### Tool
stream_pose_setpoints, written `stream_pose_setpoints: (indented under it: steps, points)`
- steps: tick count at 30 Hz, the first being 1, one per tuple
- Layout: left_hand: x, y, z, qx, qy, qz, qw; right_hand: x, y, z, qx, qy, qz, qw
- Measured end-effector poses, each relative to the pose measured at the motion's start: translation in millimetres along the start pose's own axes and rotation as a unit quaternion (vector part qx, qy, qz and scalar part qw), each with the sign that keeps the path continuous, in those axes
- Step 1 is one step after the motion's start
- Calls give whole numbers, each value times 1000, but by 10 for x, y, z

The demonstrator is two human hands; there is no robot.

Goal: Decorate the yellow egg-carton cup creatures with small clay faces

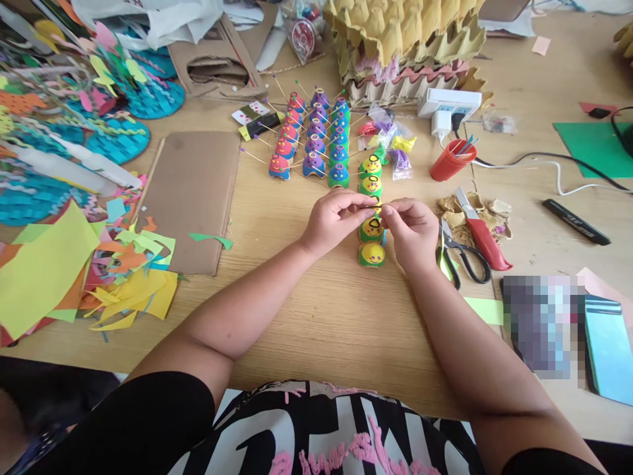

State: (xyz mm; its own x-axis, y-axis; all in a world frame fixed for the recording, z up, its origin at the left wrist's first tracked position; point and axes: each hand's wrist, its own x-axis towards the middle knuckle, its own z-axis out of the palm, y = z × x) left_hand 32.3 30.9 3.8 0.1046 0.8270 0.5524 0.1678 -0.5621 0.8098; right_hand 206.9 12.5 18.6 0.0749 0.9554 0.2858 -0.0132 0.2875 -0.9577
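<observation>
My left hand (pixel 330 221) and my right hand (pixel 414 232) meet over a row of yellow-and-green painted egg-carton cups with smiling faces. Both pinch with thumb and forefinger; what sits between the fingertips is too small and hidden to make out. The front cup (pixel 372 254) shows a plain smile, while the cup (pixel 372 229) behind it has a dark loop on top. Farther back in the row, another yellow cup (pixel 370 185) shows beyond my fingers. To the left stand rows of red, purple and blue cups (pixel 339 174), with thin pin-tipped sticks poking out.
On the right lie black scissors (pixel 467 254), a red-handled cutter (pixel 487 244), a black marker (pixel 576 221) and a red cup (pixel 448 161). A power strip (pixel 449 100) trails cords. Cardboard (pixel 190 191) and paper scraps (pixel 133 290) lie left; egg trays (pixel 405 39) are stacked behind.
</observation>
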Motion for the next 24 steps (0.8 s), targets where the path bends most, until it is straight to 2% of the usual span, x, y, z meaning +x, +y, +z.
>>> stream_pose_setpoints:
  steps: [13,24]
  points:
    - [17,27,-21,22,-8,22,999,-7,5,-19,-16,-5,-9,1000]
    - [7,-4,-27,26,9,13,1000,28,67,-30,38,-64,7,997]
